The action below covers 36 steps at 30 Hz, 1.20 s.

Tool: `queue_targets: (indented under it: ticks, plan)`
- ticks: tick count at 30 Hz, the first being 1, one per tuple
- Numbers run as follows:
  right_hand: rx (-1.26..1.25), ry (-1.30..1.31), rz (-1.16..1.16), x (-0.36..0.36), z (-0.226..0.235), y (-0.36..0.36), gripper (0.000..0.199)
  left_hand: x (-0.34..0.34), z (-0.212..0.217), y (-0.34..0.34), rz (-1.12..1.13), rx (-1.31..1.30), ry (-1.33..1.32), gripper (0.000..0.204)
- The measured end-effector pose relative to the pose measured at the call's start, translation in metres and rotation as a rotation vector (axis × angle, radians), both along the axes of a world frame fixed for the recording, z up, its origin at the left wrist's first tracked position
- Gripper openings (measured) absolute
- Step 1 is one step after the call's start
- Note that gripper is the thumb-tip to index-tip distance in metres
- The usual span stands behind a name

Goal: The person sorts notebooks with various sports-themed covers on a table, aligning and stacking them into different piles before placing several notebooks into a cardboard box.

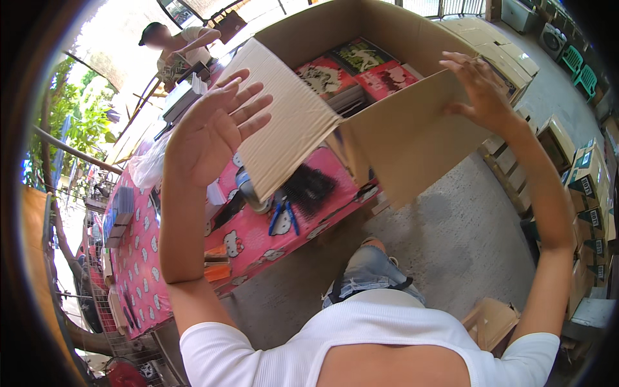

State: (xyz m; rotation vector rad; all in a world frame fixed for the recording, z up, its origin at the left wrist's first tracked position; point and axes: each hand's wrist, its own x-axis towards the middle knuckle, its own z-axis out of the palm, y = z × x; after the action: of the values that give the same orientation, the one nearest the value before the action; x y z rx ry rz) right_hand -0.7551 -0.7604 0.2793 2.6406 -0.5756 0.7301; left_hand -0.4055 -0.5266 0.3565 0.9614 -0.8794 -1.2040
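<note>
A large open cardboard box (pixel 316 32) stands in front of me. Inside lie stacks of notebooks with red covers (pixel 387 80) and a dark green cover (pixel 362 55). Two of its flaps, a left flap (pixel 284 109) and a near flap (pixel 412 135), stick outward. My left hand (pixel 216 122) is raised beside the left flap, palm showing, fingers spread, holding nothing. At the outer end of the near flap is my right hand (pixel 480 93), fingers stretched apart and thumb against the cardboard; it does not visibly grip it.
On a pink patterned tablecloth (pixel 138 284) lie blue-handled pliers (pixel 284 216), a black brush (pixel 311 190) and stacked books (pixel 119 216). Another person (pixel 184 51) is at the far left. Stacked cartons (pixel 590 219) and a wooden pallet (pixel 506 171) stand at right.
</note>
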Motion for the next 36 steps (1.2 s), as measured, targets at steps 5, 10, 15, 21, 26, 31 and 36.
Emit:
queue_targets:
  ticks: [5,10,15,21,26,31,36]
  plan:
    - [0.171,-0.021,0.032,-0.011,-0.011,-0.042,0.076,-0.028,-0.002,-0.046,-0.060,0.077,0.040,0.054]
    - [0.167,-0.042,0.144,-0.008,-0.023,-0.057,0.077,-0.034,-0.016,-0.088,0.030,0.181,0.024,0.051]
    - [0.186,-0.100,0.208,-0.008,-0.027,-0.064,0.076,-0.051,-0.029,-0.160,0.091,0.444,-0.080,0.043]
    - [0.214,-0.164,0.249,-0.002,-0.036,-0.077,0.067,-0.085,-0.066,-0.255,0.118,0.996,-0.223,0.035]
    - [0.231,-0.184,0.255,-0.002,-0.039,-0.084,0.057,-0.107,-0.126,-0.301,0.267,1.255,-0.273,0.030]
    - [0.464,-0.071,0.405,-0.015,-0.021,-0.090,0.049,-0.113,-0.197,-0.295,0.063,1.212,-0.018,0.051]
    - [0.447,-0.289,0.437,-0.036,-0.008,-0.140,0.053,-0.130,-0.155,-0.294,0.252,1.339,-0.126,0.048]
